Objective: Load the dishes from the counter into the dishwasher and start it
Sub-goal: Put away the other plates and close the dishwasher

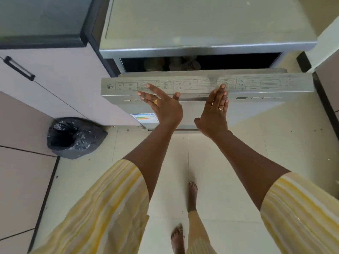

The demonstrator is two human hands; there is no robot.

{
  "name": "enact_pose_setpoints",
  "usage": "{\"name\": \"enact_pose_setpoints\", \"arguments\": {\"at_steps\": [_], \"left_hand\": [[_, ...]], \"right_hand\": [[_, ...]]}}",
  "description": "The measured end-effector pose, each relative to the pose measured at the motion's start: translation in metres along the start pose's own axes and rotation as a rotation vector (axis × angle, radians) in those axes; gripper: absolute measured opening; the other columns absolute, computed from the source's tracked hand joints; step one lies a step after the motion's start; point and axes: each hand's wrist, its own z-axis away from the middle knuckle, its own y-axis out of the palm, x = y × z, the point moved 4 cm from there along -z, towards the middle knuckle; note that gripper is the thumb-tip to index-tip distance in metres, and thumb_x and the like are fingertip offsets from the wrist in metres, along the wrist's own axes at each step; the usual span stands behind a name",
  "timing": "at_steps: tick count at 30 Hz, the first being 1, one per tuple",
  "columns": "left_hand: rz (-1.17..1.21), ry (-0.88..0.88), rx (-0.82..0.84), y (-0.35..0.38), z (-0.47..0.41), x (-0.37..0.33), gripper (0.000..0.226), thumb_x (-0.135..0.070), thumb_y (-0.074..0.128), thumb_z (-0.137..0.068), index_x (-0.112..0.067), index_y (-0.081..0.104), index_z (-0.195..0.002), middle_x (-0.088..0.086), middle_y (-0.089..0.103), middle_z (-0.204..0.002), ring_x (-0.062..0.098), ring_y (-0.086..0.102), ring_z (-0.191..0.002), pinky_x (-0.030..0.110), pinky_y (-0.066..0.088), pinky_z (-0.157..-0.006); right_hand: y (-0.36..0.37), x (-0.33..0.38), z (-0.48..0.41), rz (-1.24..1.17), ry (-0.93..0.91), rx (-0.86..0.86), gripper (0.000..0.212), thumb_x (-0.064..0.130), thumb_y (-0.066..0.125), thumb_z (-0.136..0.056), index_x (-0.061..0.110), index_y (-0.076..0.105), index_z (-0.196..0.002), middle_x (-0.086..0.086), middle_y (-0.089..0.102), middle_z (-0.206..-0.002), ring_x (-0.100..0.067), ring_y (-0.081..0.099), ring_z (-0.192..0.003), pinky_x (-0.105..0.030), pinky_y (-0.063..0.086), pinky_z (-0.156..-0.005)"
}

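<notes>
The silver dishwasher door [260, 85] stands almost upright, with a narrow dark gap above its top edge. Through that gap I make out dim dishes [176, 64] on the rack inside. My left hand [163, 105] lies flat on the front of the door near its top, fingers spread. My right hand [214, 110] presses flat beside it, its fingertips reaching the printed control strip on the top edge. Neither hand holds anything.
A pale counter top [201, 21] lies above the dishwasher. A cabinet door [60, 85] with a black handle stands at left. An open black rubbish bag [73, 137] sits on the tiled floor at lower left. My bare feet [192, 195] are below.
</notes>
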Motion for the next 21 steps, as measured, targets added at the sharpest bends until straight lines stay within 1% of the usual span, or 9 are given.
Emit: {"name": "enact_pose_setpoints", "arguments": {"at_steps": [4,7,9,11,14,16,18,19,21], "left_hand": [[0.002,0.004,-0.004,0.004,-0.045,-0.036,0.086,-0.034,0.041,-0.098,0.010,-0.019,-0.140,0.039,-0.028,-0.142,0.046,-0.026,-0.135,0.037,-0.018,-0.111],[-0.097,0.033,-0.102,0.009,-0.070,-0.052,0.088,-0.038,0.041,-0.096,0.014,-0.015,-0.139,0.037,-0.020,-0.146,0.044,-0.018,-0.139,0.033,-0.015,-0.112],[-0.268,0.125,-0.188,0.011,-0.079,-0.053,0.088,-0.042,0.043,-0.094,0.012,-0.008,-0.141,0.034,-0.009,-0.150,0.042,-0.007,-0.142,0.036,-0.004,-0.116],[-0.410,0.270,-0.219,0.010,-0.085,-0.049,0.087,-0.043,0.048,-0.091,0.011,0.003,-0.143,0.033,0.005,-0.151,0.043,0.007,-0.142,0.043,0.008,-0.116],[-0.640,0.431,-0.316,0.001,-0.095,-0.045,0.088,-0.055,0.049,-0.080,0.011,0.033,-0.137,0.035,0.036,-0.139,0.045,0.038,-0.130,0.056,0.029,-0.104],[-0.799,0.549,-0.378,-0.007,-0.102,-0.045,0.096,-0.063,0.051,-0.075,0.005,0.033,-0.139,0.036,0.038,-0.138,0.041,0.040,-0.130,0.061,0.035,-0.097],[-0.846,0.689,-0.404,-0.011,-0.107,-0.045,0.096,-0.067,0.039,-0.080,-0.006,0.009,-0.149,0.029,0.015,-0.150,0.033,0.011,-0.144,0.062,0.024,-0.102],[-0.798,0.755,-0.388,-0.012,-0.108,-0.048,0.088,-0.066,0.030,-0.083,-0.011,0.012,-0.149,0.023,0.018,-0.152,0.030,0.009,-0.144,0.063,0.022,-0.103],[-0.673,0.839,-0.353,-0.016,-0.111,-0.051,0.078,-0.066,0.025,-0.084,-0.011,0.046,-0.136,0.015,0.049,-0.138,0.030,0.036,-0.134,0.064,0.026,-0.103]], "right_hand": [[-0.018,0.003,-0.059,0.011,-0.023,-0.014,0.101,0.028,0.057,-0.081,-0.002,-0.019,-0.141,-0.025,-0.020,-0.151,-0.038,-0.017,-0.141,-0.042,-0.013,-0.112],[-0.021,0.003,-0.092,0.050,-0.029,-0.027,0.095,0.027,0.055,-0.083,-0.005,-0.011,-0.143,-0.027,-0.011,-0.152,-0.040,-0.007,-0.142,-0.041,-0.013,-0.111],[-0.021,0.001,-0.102,0.115,-0.045,-0.084,0.088,0.028,0.059,-0.085,-0.010,0.005,-0.143,-0.032,0.006,-0.150,-0.045,0.011,-0.140,-0.045,-0.001,-0.113],[-0.020,-0.003,-0.105,0.204,-0.077,-0.223,0.080,0.036,0.064,-0.083,-0.011,0.030,-0.138,-0.034,0.033,-0.141,-0.047,0.036,-0.130,-0.052,0.022,-0.109],[-0.025,-0.008,-0.111,0.306,-0.172,-0.420,0.071,0.046,0.047,-0.088,-0.007,0.035,-0.133,-0.027,0.050,-0.132,-0.041,0.050,-0.121,-0.053,0.040,-0.097],[-0.031,-0.010,-0.123,0.322,-0.249,-0.556,0.067,0.042,0.050,-0.088,-0.004,0.032,-0.134,-0.025,0.051,-0.133,-0.040,0.040,-0.129,-0.054,0.036,-0.101],[-0.038,-0.010,-0.135,0.299,-0.324,-0.645,0.072,0.033,0.065,-0.082,-0.002,0.032,-0.135,-0.023,0.047,-0.136,-0.034,0.023,-0.137,-0.055,0.020,-0.109],[-0.042,-0.010,-0.139,0.290,-0.350,-0.666,0.076,0.032,0.072,-0.077,-0.001,0.034,-0.134,-0.020,0.045,-0.137,-0.031,0.023,-0.135,-0.056,0.015,-0.111],[-0.048,-0.010,-0.142,0.247,-0.385,-0.697,0.083,0.030,0.081,-0.066,0.003,0.037,-0.131,-0.012,0.038,-0.134,-0.028,0.031,-0.126,-0.051,0.006,-0.112]]}}
